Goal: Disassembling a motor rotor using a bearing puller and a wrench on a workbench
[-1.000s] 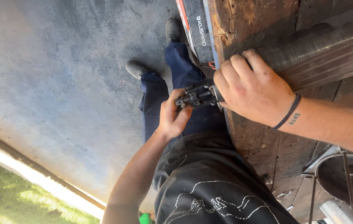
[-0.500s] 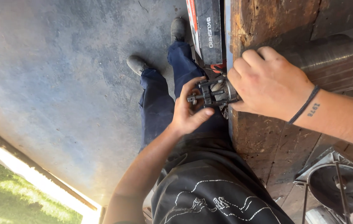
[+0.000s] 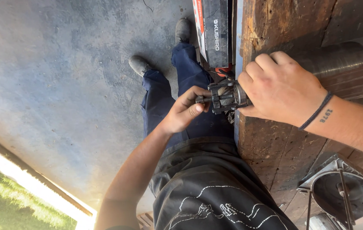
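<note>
Left hand [image 3: 185,111] fingers pinch the dark metal part [image 3: 223,97] at tabletop [image 3: 266,140] edge. Right hand [image 3: 280,87], at its 3 o'clock, clamps it (possibly a small puller). Next: steady turning, firm hold.

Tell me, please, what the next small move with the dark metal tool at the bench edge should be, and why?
Probably a small twist of the tool's stem with the left hand. Its fingers already pinch the dark metal tool, which sits at the end of the metal pipe, while the right hand clamps that pipe against the wooden bench, so it looks steadied.
</note>
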